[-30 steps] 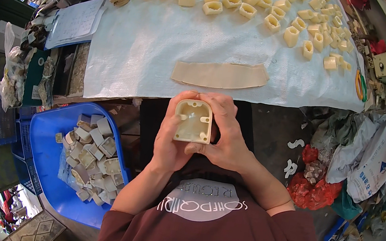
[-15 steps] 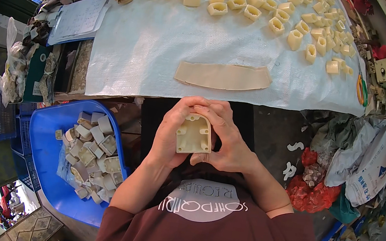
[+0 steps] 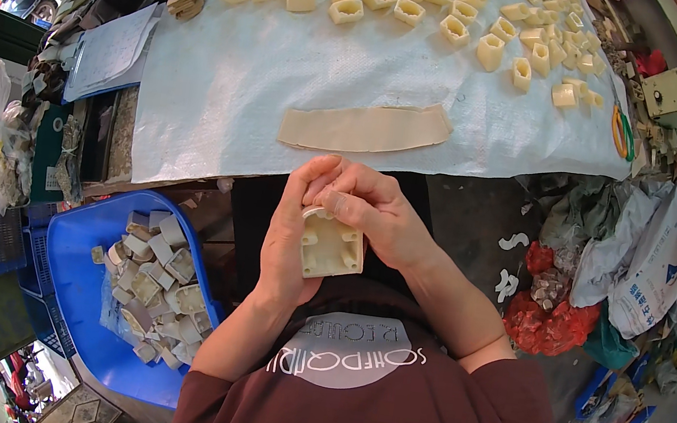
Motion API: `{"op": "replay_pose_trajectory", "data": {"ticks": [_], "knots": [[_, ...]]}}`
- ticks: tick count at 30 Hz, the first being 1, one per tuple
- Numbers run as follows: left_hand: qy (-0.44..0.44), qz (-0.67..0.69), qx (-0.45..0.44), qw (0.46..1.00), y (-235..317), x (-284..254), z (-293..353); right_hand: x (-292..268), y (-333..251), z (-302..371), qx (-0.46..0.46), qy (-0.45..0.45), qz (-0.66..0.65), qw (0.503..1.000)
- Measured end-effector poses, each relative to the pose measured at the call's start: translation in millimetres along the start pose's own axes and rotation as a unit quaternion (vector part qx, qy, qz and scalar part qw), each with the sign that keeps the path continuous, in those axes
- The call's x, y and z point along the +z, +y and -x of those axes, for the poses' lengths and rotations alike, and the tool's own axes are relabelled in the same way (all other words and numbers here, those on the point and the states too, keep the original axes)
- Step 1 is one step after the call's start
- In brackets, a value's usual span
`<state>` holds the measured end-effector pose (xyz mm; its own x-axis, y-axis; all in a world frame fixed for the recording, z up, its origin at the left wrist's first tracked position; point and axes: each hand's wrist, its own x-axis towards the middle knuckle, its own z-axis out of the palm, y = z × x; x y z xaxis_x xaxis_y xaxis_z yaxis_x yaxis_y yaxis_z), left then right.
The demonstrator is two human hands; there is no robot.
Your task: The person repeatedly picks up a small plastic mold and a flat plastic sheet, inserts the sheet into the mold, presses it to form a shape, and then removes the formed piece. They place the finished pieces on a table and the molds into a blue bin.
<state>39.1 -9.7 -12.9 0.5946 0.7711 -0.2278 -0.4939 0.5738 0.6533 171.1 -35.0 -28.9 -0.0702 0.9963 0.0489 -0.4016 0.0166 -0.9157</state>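
Note:
A cream plastic housing, hollow with small posts inside and a rounded top edge, is held in front of my chest. My left hand wraps round its left side and back. The fingers of my right hand are bent and pinch at the rounded top edge; whether something small sits between them is hidden. Just beyond my hands, a flat beige strip lies on the white sheet covering the table.
Many hollow cream pieces stand across the far table. A blue tub full of similar housings is at my left. Plastic bags and red bags lie at right. A clipboard rests at the table's left edge.
My right hand has shifted from the housing's right side up to its top edge, fingers now bent. The housing tilts slightly, and the whole view has turned a little.

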Motion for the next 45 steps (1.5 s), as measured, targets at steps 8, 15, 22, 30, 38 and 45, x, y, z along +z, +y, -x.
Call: {"op": "replay_pose_trajectory", "data": {"ticks": [8,15,22,30,38,45], "knots": [[0.081,-0.085,0.032,0.993,3.6,2.1,-4.4,12.4,13.7,11.1,-0.120,0.013,0.218,0.968],[0.083,0.078,-0.005,0.994,1.6,5.9,-1.3,20.4,12.7,16.2,-0.106,0.054,0.085,0.989],[0.037,0.029,0.054,0.997,-15.2,2.1,-0.4,12.9,-2.7,16.1,-0.070,0.128,0.267,0.953],[-0.003,-0.284,0.158,0.946,2.4,-8.3,8.3,16.9,-37.1,1.7,-0.184,-0.055,0.652,0.734],[-0.055,-0.308,0.220,0.924,0.3,-5.1,5.2,15.3,-11.0,13.9,-0.084,0.108,0.208,0.969],[-0.050,-0.051,0.093,0.993,-0.1,-1.9,6.5,35.5,-10.0,11.3,-0.111,0.130,0.259,0.951]]}}
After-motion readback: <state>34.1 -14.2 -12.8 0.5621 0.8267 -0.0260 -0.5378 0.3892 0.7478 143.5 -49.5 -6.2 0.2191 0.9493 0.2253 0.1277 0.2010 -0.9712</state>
